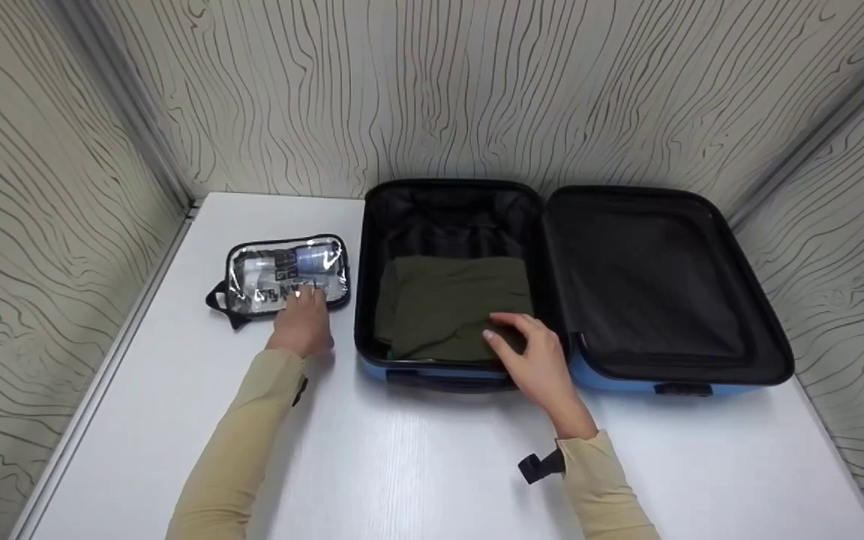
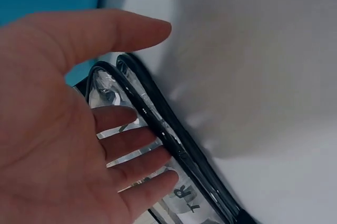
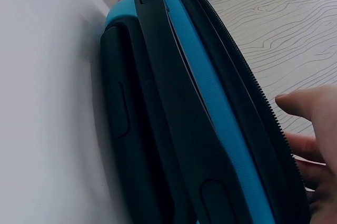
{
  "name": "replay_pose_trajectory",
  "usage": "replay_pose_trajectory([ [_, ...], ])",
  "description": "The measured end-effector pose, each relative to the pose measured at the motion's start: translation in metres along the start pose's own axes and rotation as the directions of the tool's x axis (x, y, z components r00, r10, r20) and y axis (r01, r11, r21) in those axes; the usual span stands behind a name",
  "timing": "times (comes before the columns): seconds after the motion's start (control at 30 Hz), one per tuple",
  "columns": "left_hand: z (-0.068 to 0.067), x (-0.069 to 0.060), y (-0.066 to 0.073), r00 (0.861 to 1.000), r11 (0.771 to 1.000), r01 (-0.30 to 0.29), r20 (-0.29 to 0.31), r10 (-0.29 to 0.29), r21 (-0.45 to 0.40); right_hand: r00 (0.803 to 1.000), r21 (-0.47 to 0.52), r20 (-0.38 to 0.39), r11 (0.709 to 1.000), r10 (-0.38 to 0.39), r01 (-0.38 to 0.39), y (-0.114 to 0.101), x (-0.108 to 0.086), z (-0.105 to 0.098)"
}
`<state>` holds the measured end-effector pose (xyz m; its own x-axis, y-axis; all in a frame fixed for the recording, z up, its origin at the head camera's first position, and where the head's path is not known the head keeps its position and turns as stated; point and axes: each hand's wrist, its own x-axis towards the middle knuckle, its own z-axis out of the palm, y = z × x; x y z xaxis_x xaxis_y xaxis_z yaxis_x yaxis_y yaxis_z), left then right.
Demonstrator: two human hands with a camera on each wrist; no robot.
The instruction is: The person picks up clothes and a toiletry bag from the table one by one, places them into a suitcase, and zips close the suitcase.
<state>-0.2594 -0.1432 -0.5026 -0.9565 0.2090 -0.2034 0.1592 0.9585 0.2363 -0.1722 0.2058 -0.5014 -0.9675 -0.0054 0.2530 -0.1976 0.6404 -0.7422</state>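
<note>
A clear pouch with black trim (image 1: 259,285) lies on the table left of the suitcase, small bottles inside. My left hand (image 1: 303,322) is at its front edge; in the left wrist view the fingers of this hand (image 2: 68,124) lie over the pouch (image 2: 184,195), thumb held apart and not closed on it. A folded dark green cloth (image 1: 462,300) lies in the left half of the open suitcase (image 1: 439,367). Over the cloth's front right corner is my right hand (image 1: 541,360), fingers loosely bent; contact is unclear. The right wrist view shows this hand (image 3: 318,139) beside the suitcase's zippered rim (image 3: 253,108).
The suitcase's lid half (image 1: 657,285) lies open to the right, its black lining showing. Wood-patterned walls (image 1: 439,97) stand behind and on both sides of the white table (image 1: 394,465). A black strap (image 1: 541,466) hangs from the right sleeve.
</note>
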Motion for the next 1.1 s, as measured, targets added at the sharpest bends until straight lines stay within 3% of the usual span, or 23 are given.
replay_pose_trajectory([
  [0.4,-0.001,-0.033,-0.009,0.995,0.997,-0.059,0.072,0.063,-0.059,1.000,-0.010,-0.012,1.000,-0.008,0.008,-0.001,0.000,0.002],
  [0.67,0.002,-0.046,-0.012,0.995,0.994,-0.073,0.068,0.079,-0.085,1.000,-0.005,-0.005,1.000,-0.001,0.001,-0.001,-0.001,0.003],
  [0.93,-0.009,-0.036,-0.030,0.999,0.985,-0.033,-0.049,0.025,-0.170,1.000,0.035,0.000,0.999,0.012,-0.012,-0.010,0.004,-0.001],
  [1.1,-0.019,-0.030,-0.047,0.984,0.978,0.002,-0.176,-0.040,-0.210,1.000,0.050,-0.019,0.999,-0.016,0.017,-0.029,0.009,0.001],
])
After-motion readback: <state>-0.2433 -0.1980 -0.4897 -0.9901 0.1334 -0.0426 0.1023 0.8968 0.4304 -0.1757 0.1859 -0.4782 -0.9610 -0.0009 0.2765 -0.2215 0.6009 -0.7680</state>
